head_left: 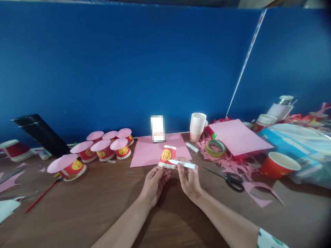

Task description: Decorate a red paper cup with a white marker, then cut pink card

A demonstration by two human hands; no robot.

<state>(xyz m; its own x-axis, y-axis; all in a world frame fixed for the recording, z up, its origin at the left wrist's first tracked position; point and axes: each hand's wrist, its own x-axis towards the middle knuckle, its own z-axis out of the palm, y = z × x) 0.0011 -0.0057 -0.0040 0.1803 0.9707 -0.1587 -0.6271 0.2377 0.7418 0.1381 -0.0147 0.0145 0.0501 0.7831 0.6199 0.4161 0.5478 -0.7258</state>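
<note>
A red paper cup (pixel 167 154) with a yellow emblem is upside down in front of me, its wide white rim toward my hands. My left hand (pixel 154 182) pinches that rim at its lower left. In my right hand (pixel 190 181) is a white glue stick or marker (pixel 186 164); which of the two I cannot tell. It lies nearly level, its narrow end pointing left at the cup's lower side. Behind the cup lies a pink paper sheet (pixel 144 151), with a small bright, blurred-out object (pixel 157 129) standing on it.
Several red cups topped with pink paper discs (pixel 100 150) stand at left, beside a black bottle (pixel 43 134). At right are stacked white cups (pixel 198 125), a tape roll (pixel 215 148), scissors (pixel 234 181), pink scraps (pixel 258 196) and an orange cup (pixel 278 165). A blue partition (pixel 129 69) rises behind.
</note>
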